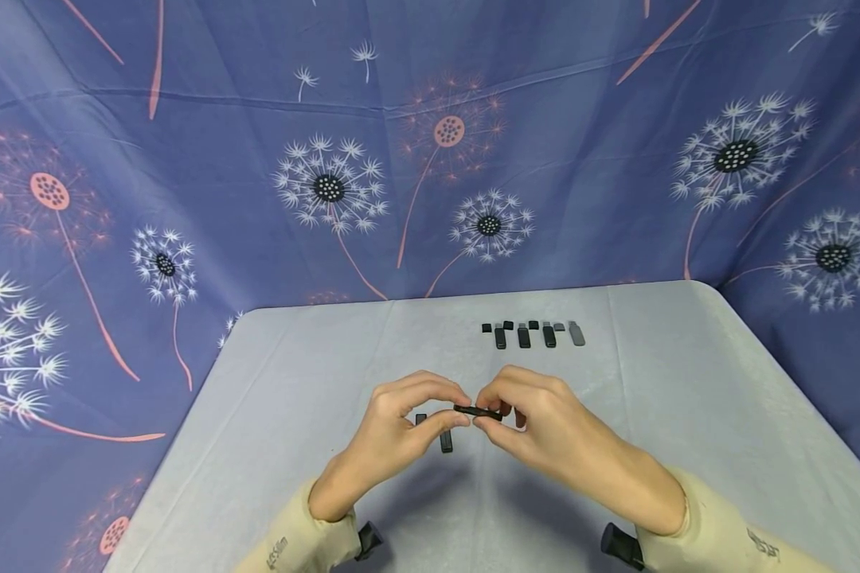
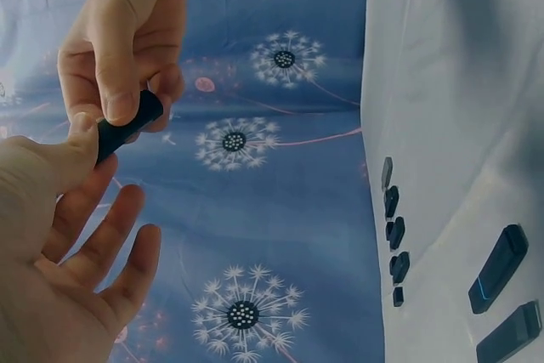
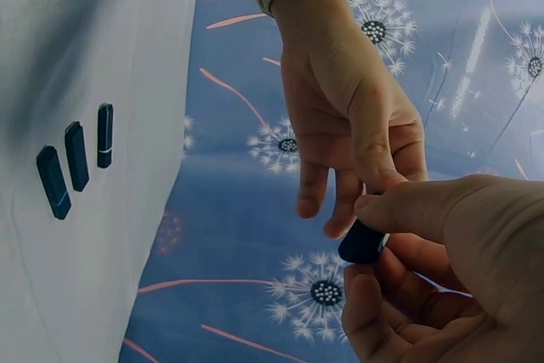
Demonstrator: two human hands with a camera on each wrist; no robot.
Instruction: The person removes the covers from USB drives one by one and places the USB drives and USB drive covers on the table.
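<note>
Both hands meet above the table at a dark USB stick (image 1: pixel 478 411). My left hand (image 1: pixel 400 422) pinches one end between thumb and forefinger, its other fingers spread loosely in the left wrist view. My right hand (image 1: pixel 545 414) grips the other end between thumb and curled fingers, where the stick's black body (image 3: pixel 362 246) shows. Fingers cover much of the stick. Beneath the left hand, a black USB stick (image 1: pixel 446 442) lies on the table, partly hidden from the head view. The right wrist view shows three such sticks (image 3: pixel 76 155) lying side by side.
Toward the back right of the pale table (image 1: pixel 315 358) is a row of black USB sticks (image 1: pixel 524 337) with bare plugs and a grey stick (image 1: pixel 576 334) at its right end. Small separate caps (image 1: pixel 486 328) lie among them. A patterned blue cloth (image 1: pixel 416 199) hangs behind.
</note>
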